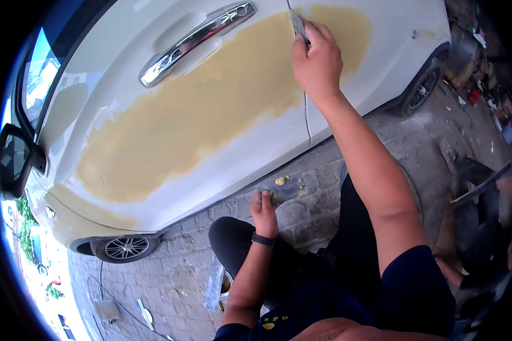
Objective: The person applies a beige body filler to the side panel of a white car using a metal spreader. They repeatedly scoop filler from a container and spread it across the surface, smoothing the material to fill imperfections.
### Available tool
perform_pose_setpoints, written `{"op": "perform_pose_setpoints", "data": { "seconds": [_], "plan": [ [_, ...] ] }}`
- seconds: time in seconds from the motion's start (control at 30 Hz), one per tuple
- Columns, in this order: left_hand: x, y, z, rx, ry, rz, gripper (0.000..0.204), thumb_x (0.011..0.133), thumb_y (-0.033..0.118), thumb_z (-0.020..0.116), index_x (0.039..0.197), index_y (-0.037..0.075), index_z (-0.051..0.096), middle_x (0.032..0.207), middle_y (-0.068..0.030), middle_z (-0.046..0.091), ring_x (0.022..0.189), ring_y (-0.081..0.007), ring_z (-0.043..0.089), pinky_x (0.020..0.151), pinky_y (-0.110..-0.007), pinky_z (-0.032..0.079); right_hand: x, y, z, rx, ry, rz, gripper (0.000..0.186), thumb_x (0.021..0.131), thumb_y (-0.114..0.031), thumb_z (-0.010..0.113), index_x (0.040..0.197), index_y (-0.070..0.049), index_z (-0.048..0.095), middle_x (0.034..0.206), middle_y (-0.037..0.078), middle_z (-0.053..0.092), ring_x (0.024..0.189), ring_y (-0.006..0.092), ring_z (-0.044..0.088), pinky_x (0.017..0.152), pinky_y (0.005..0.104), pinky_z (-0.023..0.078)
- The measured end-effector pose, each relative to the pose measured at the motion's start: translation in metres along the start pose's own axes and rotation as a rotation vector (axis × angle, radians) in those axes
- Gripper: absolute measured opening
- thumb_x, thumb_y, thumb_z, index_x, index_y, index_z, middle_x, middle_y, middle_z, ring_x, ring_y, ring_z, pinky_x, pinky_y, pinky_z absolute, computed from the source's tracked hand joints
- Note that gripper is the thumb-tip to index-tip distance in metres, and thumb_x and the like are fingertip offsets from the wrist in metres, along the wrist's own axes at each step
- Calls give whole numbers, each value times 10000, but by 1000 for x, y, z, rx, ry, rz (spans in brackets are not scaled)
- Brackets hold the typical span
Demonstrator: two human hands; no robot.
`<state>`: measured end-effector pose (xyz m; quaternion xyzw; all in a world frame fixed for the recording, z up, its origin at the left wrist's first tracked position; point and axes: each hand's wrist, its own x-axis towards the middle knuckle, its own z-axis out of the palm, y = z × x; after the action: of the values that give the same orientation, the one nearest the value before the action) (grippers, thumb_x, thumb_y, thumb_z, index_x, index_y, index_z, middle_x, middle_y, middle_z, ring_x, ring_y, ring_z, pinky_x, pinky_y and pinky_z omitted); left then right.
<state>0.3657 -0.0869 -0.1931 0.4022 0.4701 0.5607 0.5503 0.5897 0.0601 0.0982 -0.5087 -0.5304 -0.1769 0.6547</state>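
Though partly hidden, grey scraper [297,24] within the right hand [318,59].

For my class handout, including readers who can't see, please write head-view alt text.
A person's right hand holds a flat scraper at the door seam of a white car, amid broad tan filler. The left hand holds a dark plate bearing a yellowish dab.

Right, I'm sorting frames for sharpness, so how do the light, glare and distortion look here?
Head view: fisheye distortion, with black corners; lower-left background washed out almost white; bright glints on the chrome door handle; tan patch on the car door fairly evenly lit; right hand reasonably sharp; the other person at far right dim and soft.
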Motion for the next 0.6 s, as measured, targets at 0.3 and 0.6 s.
{"op": "perform_pose_setpoints", "data": {
  "seconds": [0.3,0.6],
  "plan": [
    [-3,7,4,24,-3,22,246,1117,268,561,995,58,604,935,3,592,862,-86,554,734,-286,543,0,-2,9,-12,-30,-49,350,985,-116,604,1318,-65,701,1255,97,700,1103,305,691,947,385,550],
    [-25,103,16,-439,-205,93,221,1137,237,516,1120,42,619,1137,-62,680,1038,-169,647,933,-372,532,-117,-5,-125,881,-831,281,234,1015,-57,616,1196,61,707,1214,90,698,1080,159,643,945,316,509]
  ]
}}
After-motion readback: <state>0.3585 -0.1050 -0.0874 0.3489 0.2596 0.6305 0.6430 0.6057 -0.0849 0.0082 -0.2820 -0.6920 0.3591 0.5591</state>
